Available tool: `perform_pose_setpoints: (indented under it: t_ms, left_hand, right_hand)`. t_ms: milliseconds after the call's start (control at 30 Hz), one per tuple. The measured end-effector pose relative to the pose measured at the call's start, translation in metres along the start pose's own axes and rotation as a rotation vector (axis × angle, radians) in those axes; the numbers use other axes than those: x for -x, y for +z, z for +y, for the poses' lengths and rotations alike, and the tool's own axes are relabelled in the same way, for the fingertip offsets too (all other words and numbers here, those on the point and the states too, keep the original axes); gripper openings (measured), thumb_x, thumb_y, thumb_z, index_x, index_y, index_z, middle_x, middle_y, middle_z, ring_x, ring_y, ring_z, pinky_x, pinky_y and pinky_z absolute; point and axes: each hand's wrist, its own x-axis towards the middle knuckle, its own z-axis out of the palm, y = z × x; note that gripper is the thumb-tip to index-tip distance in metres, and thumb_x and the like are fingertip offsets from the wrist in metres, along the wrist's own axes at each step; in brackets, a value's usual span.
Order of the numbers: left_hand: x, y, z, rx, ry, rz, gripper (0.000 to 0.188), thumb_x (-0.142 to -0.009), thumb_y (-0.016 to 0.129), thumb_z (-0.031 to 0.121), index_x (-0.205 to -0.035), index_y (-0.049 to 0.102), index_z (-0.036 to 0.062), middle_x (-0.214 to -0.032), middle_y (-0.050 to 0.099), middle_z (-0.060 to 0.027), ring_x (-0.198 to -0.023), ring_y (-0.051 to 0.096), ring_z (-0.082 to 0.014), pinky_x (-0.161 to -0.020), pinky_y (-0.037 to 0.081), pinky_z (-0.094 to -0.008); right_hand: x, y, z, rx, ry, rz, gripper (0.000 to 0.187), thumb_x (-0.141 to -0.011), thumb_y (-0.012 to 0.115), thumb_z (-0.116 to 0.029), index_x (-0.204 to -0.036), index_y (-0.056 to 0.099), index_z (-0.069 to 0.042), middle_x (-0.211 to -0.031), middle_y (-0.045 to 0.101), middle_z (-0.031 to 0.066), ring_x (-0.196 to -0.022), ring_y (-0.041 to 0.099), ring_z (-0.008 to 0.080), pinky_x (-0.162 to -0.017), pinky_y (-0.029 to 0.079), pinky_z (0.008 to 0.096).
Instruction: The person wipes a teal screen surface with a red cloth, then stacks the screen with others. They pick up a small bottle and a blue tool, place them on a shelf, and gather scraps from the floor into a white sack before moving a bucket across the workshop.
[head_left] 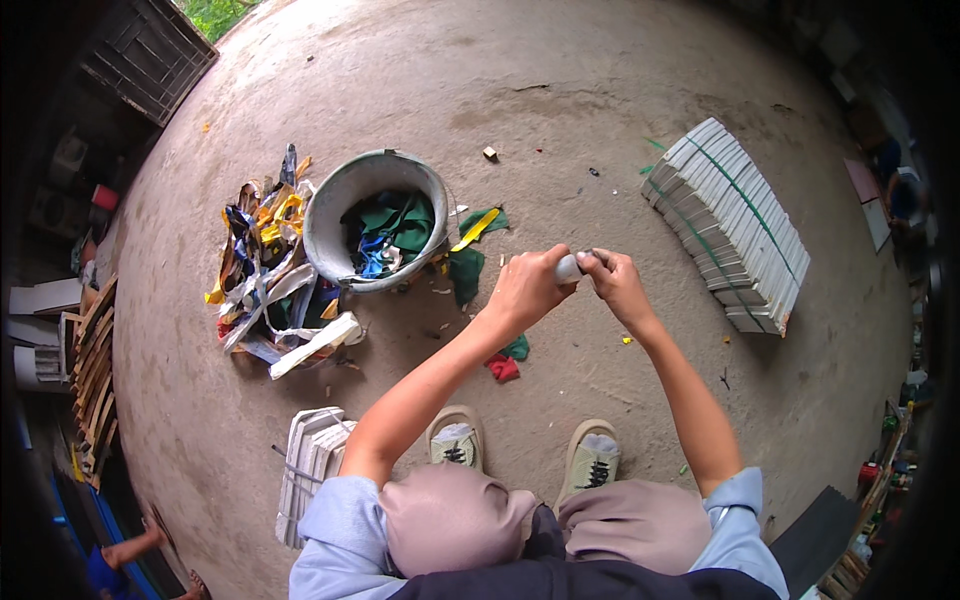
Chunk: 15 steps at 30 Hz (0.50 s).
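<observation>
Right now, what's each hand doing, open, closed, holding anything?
Left hand: closed around a small whitish piece.
Right hand: closed, fingers pinching the same piece's other end.

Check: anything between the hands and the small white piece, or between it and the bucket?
Nothing between: left hand and right hand both grip the white piece. Toward the bucket, only green scraps on the floor.

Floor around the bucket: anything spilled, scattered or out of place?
Yes. Cloth scraps lie heaped on the ground left of the bucket rather than inside it, and green pieces and a red piece lie loose to its right.
</observation>
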Motion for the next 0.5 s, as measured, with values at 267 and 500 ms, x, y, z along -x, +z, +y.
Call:
perform_pose_setpoints:
  t_ms: [267, 500]
  left_hand:
    - [-0.011, -0.029, 0.000, 0.532, -0.154, -0.881, 0.031, -0.070, 0.077, 0.028, -0.084, 0.064, 0.0035, -0.067, 0.062, -0.0013, -0.059, 0.060, -0.0092, -0.053, 0.049, -0.0237]
    - [0.009, 0.010, 0.009, -0.097, 0.039, 0.029, 0.026, -0.067, 0.073, 0.020, -0.086, 0.064, 0.0062, -0.075, 0.066, -0.0161, -0.072, 0.064, -0.0342, -0.064, 0.052, -0.0381]
  right_hand:
    - [0.008, -0.011, -0.013, 0.630, -0.900, 0.113, 0.022, -0.084, 0.056, -0.018, -0.067, 0.053, -0.005, -0.056, 0.049, 0.0102, -0.057, 0.058, 0.0258, -0.057, 0.048, 0.0363]
    - [0.005, 0.006, -0.006, 0.658, -0.108, 0.180, 0.041, -0.091, 0.041, -0.028, -0.070, 0.062, 0.002, -0.065, 0.061, 0.0204, -0.061, 0.063, 0.0360, -0.057, 0.050, 0.0426]
